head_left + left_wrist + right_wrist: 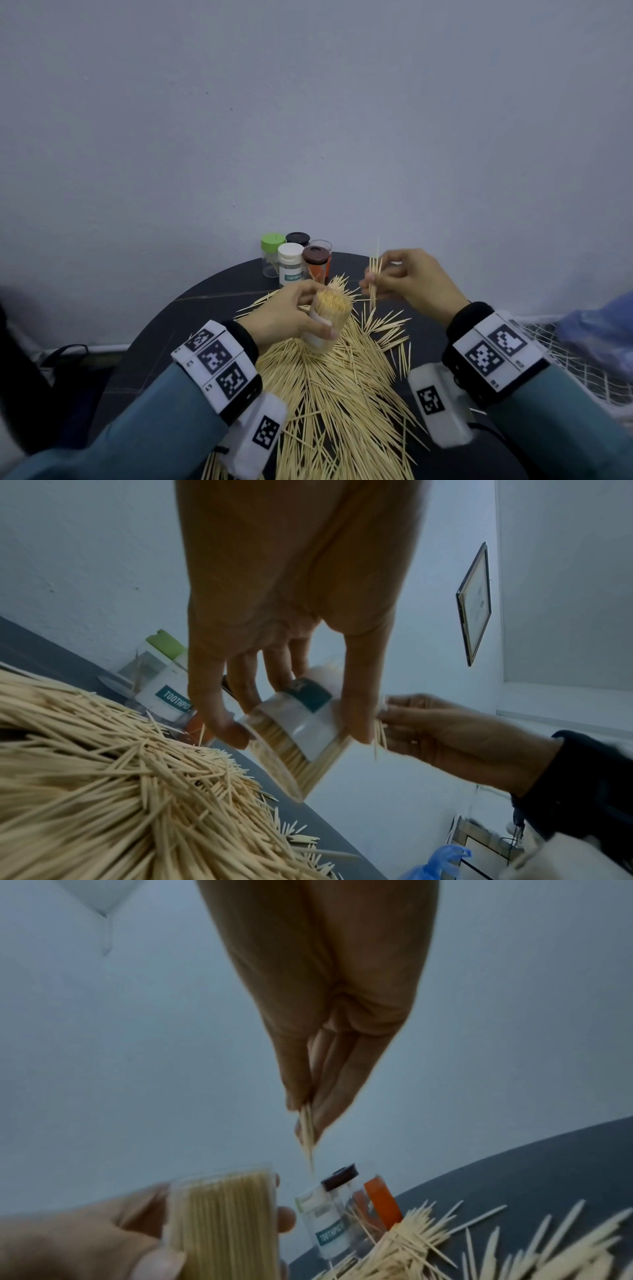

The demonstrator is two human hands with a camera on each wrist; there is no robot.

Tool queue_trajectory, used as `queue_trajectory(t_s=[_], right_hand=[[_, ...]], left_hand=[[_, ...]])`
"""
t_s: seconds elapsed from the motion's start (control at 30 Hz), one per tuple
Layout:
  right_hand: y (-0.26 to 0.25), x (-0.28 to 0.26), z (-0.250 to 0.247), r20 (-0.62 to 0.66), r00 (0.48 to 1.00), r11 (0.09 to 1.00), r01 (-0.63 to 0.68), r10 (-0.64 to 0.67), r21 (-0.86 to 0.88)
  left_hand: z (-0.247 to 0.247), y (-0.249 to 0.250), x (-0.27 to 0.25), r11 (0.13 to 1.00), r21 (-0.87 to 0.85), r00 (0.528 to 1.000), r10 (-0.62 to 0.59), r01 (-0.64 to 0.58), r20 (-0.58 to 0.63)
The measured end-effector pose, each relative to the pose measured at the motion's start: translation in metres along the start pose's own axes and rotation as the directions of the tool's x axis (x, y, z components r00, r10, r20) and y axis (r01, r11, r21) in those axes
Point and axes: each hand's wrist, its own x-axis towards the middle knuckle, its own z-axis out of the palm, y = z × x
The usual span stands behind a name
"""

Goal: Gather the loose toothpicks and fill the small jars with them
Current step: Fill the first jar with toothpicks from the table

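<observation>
My left hand (301,317) grips a clear small jar (330,317) packed with upright toothpicks, lifted and tilted above the pile; the same jar (301,739) (222,1223) shows in both wrist views. To its right my right hand (394,274) pinches a small bundle of toothpicks (374,277) (307,1131) between thumb and fingers, held upright a little above and beyond the jar's mouth. A big heap of loose toothpicks (339,387) (103,791) covers the dark round table (161,342).
Several capped jars stand at the table's far edge by the wall: a green-lidded one (272,255), a white "TOOTHPICK" one (290,265), a brown-lidded orange one (317,263), a black-lidded one (297,238). White netting (582,359) and a blue bag (603,329) lie right.
</observation>
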Motion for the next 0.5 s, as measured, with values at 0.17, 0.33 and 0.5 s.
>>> queue_trajectory(t_s=[0.17, 0.33, 0.5], right_hand=[[-0.011, -0.001, 0.018, -0.119, 0.981, 0.979, 0.166, -0.152, 0.118], [0.003, -0.003, 0.038, -0.077, 0.985, 0.98, 0.145, -0.156, -0.139], [0.007, -0.007, 0.043, -0.049, 0.983, 0.977, 0.17, -0.178, -0.129]], left_hand=[[0.003, 0.0, 0.0, 0.999, -0.021, 0.999, -0.038, 0.039, 0.016], [0.001, -0.002, 0.001, 0.997, -0.056, 0.999, -0.046, 0.046, -0.002], [0.001, -0.002, 0.001, 0.997, -0.065, 0.999, -0.042, 0.041, -0.016]])
